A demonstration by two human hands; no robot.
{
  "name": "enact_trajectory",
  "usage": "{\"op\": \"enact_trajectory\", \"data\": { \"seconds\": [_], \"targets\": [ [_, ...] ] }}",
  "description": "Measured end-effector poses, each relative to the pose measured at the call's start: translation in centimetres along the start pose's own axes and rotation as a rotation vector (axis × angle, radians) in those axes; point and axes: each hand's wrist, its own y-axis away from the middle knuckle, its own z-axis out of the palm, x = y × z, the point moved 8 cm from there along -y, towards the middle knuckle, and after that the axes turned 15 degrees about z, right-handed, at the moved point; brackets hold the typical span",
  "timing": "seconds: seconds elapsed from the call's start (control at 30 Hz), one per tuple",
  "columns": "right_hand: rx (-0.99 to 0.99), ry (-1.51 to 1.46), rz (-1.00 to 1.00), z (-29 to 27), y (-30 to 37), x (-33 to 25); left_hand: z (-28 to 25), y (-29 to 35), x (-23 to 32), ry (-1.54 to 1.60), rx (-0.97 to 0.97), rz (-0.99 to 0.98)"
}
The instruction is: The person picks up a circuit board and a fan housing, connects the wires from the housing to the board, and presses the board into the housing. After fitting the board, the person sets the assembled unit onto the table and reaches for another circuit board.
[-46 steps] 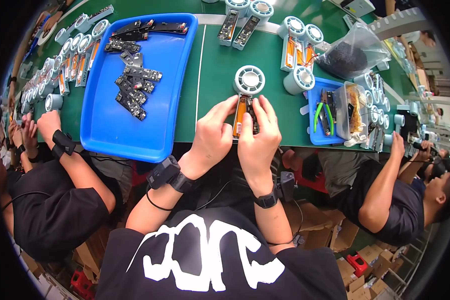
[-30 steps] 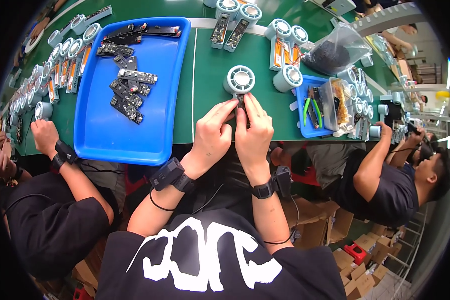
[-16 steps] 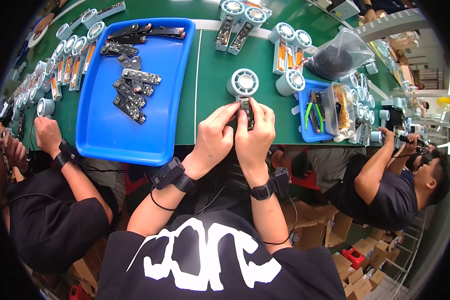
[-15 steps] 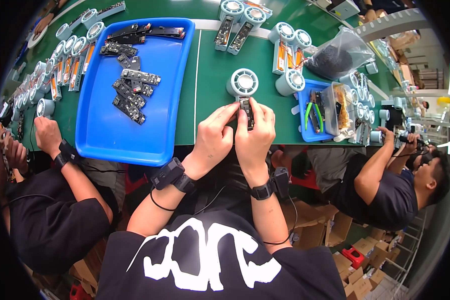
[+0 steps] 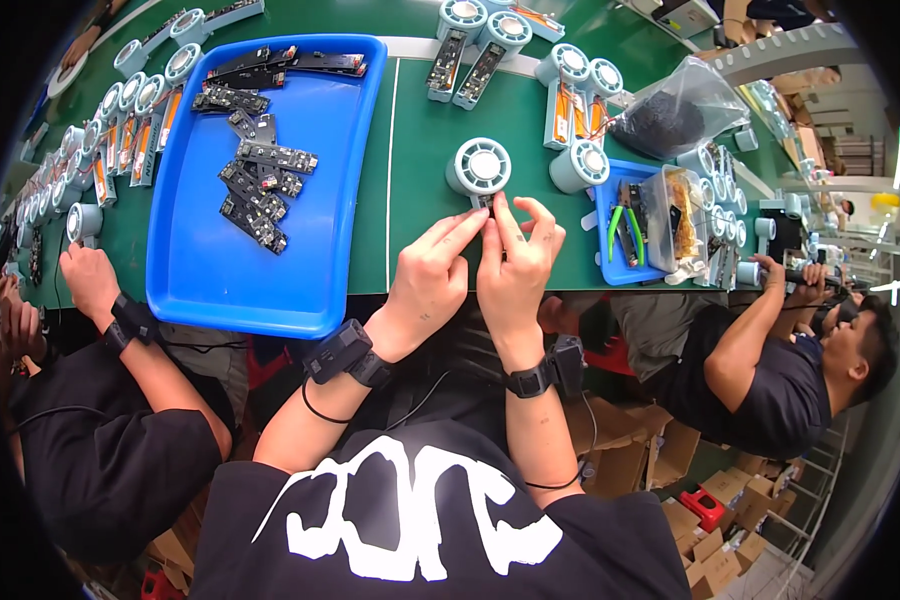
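In front of me on the green table lies a pale blue handheld fan (image 5: 481, 167), its round head pointing away from me. My left hand (image 5: 432, 268) pinches the fan's handle from the left, fingertips against the open part below the head. From the other side my right hand (image 5: 515, 268) presses index finger and thumb to the same handle, its remaining fingers curled and raised. Most of the handle and the dark circuit board in it is hidden by my fingers.
Left stands a blue tray (image 5: 260, 290) holding several black circuit boards (image 5: 280, 157). More fans (image 5: 570, 66) lie at the back. On the right are a small blue tray with green-handled pliers (image 5: 618, 235), a clear container (image 5: 682, 215) and a plastic bag (image 5: 670, 115). People work on both sides.
The fan has tilted and shifted slightly left. My fingers have closed over its circuit board, covering more of it, and my right hand's outer fingers have lifted.
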Motion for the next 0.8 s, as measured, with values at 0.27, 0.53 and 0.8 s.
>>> {"op": "enact_trajectory", "data": {
  "seconds": [0.27, 0.53, 0.8],
  "targets": [
    [-0.498, -0.436, 0.293, -0.5, -0.8, 4.8, 1.0, -0.1, 1.1, -0.202, -0.091, 0.066],
    [-0.719, -0.382, 0.247, 0.0, -1.1, 6.0, 1.9, -0.2, 1.1, -0.206, -0.148, 0.123],
    [-0.811, -0.27, 0.146, -0.4, -2.5, 4.1, 2.2, 0.0, 0.9, -0.235, -0.211, 0.052]
  ]
}}
